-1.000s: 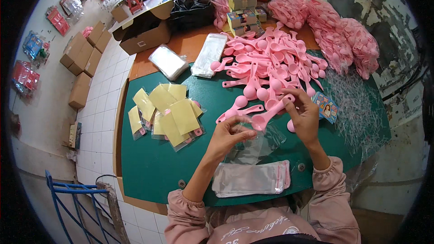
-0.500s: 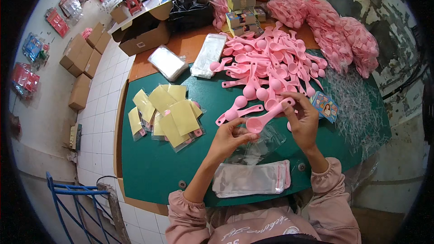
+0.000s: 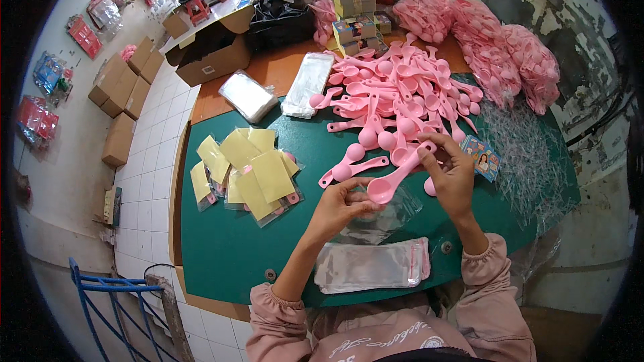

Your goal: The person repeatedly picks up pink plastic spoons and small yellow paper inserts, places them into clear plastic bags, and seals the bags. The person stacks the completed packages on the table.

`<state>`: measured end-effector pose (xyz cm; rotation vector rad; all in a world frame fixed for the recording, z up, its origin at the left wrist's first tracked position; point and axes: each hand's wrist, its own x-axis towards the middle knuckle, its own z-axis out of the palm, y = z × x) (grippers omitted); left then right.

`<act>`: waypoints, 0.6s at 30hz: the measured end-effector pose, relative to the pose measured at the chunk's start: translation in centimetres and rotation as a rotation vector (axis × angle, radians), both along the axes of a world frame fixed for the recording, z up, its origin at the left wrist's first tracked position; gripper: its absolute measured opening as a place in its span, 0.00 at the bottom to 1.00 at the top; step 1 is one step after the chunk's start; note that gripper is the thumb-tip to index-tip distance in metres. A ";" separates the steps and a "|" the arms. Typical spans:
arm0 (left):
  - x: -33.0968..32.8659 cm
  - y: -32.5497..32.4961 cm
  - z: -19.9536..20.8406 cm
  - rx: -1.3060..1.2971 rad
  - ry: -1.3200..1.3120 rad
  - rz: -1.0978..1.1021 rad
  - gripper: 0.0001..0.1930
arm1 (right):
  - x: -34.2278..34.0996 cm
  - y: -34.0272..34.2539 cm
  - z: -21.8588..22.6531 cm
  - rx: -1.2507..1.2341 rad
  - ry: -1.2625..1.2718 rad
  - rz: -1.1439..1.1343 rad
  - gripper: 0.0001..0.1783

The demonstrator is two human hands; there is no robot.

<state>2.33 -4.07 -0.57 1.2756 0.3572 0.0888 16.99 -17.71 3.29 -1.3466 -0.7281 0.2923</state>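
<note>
A pink plastic measuring spoon [image 3: 398, 176] is held at a slant over the green table, its bowl low and to the left. My right hand [image 3: 451, 175] pinches the end of its handle. At the bowl, the fingers and thumb of my left hand [image 3: 342, 208] close on the rim. Beneath the spoon lies a crumpled clear plastic bag [image 3: 384, 218], partly hidden by my left hand. Nearer to me is a stack of flat clear bags [image 3: 372, 265]. A large heap of pink measuring spoons [image 3: 402, 87] spreads beyond my hands, with a few loose ones at its near edge.
Packed bags with yellow cards [image 3: 251, 174] lie on the left. Two stacks of clear bags [image 3: 307, 84] are farther back, beside bundled cards [image 3: 354, 0]. Colourful cards [image 3: 481, 157] and clear plastic strips [image 3: 523, 154] lie right. An open carton [image 3: 215, 57] stands back left.
Almost nothing differs. The spoon has shifted very slightly, with both hands still on it.
</note>
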 end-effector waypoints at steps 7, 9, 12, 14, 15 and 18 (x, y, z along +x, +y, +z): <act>-0.2 0.4 -0.3 0.085 0.045 -0.050 0.18 | -0.7 0.1 0.0 -0.120 -0.162 -0.053 0.11; 0.0 0.2 -0.4 0.065 0.012 -0.032 0.18 | -1.0 0.2 -0.3 -0.169 -0.195 -0.054 0.11; -0.1 -0.1 -0.9 0.077 -0.056 -0.037 0.18 | -1.3 0.5 -1.0 -0.183 -0.158 0.054 0.12; 0.0 -0.3 -0.7 0.102 -0.093 -0.069 0.18 | -1.4 0.5 -1.0 -0.297 -0.044 0.210 0.11; 0.0 -0.5 -0.2 0.043 -0.130 -0.051 0.17 | -1.4 0.5 -1.1 -0.298 -0.044 0.207 0.11; -0.3 -0.3 0.7 0.007 -0.044 -0.088 0.18 | -1.1 0.7 -1.5 -0.148 0.143 0.161 0.09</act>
